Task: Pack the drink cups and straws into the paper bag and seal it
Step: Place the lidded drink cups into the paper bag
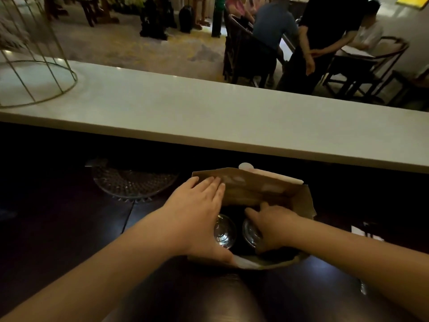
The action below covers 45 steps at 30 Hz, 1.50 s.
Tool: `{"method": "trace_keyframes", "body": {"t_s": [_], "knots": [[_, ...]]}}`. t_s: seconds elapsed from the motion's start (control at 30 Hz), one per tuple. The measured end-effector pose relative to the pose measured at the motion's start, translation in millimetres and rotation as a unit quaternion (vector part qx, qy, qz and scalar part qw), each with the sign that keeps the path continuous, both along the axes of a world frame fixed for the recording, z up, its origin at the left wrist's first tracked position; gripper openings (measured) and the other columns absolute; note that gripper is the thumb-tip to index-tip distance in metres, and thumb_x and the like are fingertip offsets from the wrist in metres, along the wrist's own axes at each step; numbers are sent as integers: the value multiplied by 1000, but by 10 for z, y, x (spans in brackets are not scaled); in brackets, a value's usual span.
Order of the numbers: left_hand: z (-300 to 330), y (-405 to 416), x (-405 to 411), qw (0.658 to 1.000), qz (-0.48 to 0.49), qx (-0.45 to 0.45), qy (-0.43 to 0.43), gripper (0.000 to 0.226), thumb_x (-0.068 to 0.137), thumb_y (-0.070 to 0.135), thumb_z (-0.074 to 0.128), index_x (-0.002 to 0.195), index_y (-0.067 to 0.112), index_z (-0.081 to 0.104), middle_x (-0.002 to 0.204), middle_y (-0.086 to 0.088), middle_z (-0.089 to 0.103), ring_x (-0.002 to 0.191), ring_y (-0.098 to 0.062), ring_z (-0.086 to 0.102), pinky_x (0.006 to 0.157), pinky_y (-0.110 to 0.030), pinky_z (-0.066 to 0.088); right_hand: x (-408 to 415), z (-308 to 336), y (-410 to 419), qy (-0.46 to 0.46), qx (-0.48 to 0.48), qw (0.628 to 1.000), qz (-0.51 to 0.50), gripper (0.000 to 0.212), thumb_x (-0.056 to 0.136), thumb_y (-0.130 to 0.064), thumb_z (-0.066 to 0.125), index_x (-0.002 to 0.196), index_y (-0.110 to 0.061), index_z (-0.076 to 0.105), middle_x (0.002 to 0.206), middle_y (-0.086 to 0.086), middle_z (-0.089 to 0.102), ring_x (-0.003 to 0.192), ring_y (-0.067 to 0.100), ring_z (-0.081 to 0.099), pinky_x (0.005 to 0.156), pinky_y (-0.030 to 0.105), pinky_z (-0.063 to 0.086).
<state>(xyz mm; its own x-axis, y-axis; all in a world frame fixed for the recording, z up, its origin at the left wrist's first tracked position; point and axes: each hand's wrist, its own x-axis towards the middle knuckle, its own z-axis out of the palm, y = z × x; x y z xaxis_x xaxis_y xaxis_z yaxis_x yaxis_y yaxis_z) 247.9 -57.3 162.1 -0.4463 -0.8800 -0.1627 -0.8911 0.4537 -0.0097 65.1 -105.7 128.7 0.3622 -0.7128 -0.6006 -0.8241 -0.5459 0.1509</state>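
A brown paper bag [255,189] stands open on the dark lower counter. Two drink cups with clear lids sit side by side inside it, the left cup [224,231] and the right cup [251,232]. My left hand [197,212] spans the bag's left side, fingers flat on the far flap and thumb at the near rim. My right hand [271,226] reaches into the bag's mouth, fingers spread over the right cup's lid and touching the far wall. A white sticker [246,166] pokes up behind the far flap. No straws show.
A patterned glass plate [132,182] lies left of the bag. A pale raised counter [209,112] runs across behind it, with a gold wire stand [34,73] at its left end. People sit and stand at tables beyond. A white item [366,231] lies at the right.
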Motion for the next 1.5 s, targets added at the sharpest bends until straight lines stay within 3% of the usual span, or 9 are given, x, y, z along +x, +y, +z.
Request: {"method": "trace_keyframes", "body": {"t_s": [0.3,0.53,0.7,0.87,0.93,1.03,1.3,1.5], "knots": [[-23,44,99,999,-23,5,24,123,60,88,28,144,10,-14,156,-6,-14,142,-14,-15,116,-33,-11,53,-446,-61,14,-3,997,-72,78,83,-38,58,143,-22,11,141,22,27,121,40,40,98,45,42],[-62,44,185,999,-20,15,33,120,64,86,35,144,12,-15,156,-4,-15,142,-13,-16,115,-31,-12,47,-608,-31,9,-1,998,-62,79,84,-31,59,144,-23,10,144,21,25,124,40,39,98,42,41],[-63,14,191,999,-20,15,43,120,64,86,34,144,12,-14,156,-4,-14,142,-13,-15,115,-31,-12,9,-628,-40,-2,-1,998,-63,75,85,-36,58,143,-23,13,142,20,29,124,39,40,98,42,41],[-55,-2,199,999,-22,13,45,120,63,87,33,144,12,-14,157,-3,-13,142,-12,-15,115,-31,-12,-53,-642,13,7,-5,999,-35,67,92,-37,46,145,-27,5,154,17,14,137,37,25,107,42,31],[-41,-5,184,999,-25,12,44,119,64,87,33,144,12,-14,157,-3,-13,142,-12,-15,115,-31,-12,-62,-619,17,-1,-5,1000,-26,70,91,-32,49,145,-31,5,151,17,18,133,38,30,103,42,36],[-27,-5,167,999,-27,10,46,119,65,87,34,145,11,-13,157,-4,-12,142,-12,-14,115,-31,-12,-57,-554,-16,-6,3,1000,-17,70,86,-26,58,143,-26,17,141,19,31,121,37,44,96,42,43],[-37,-1,159,999,-21,10,39,119,65,86,33,145,11,-12,157,-5,-11,143,-13,-13,116,-32,-10,-77,-602,-53,-23,32,999,-20,86,80,-26,66,144,-23,9,142,18,31,122,35,44,97,40,42],[-20,0,164,999,-23,6,49,118,65,86,34,144,13,-13,157,-3,-13,142,-11,-14,116,-32,-11,-152,-574,26,-4,15,1000,12,82,86,-43,53,145,-29,-2,156,7,8,140,30,17,112,43,23]]}}
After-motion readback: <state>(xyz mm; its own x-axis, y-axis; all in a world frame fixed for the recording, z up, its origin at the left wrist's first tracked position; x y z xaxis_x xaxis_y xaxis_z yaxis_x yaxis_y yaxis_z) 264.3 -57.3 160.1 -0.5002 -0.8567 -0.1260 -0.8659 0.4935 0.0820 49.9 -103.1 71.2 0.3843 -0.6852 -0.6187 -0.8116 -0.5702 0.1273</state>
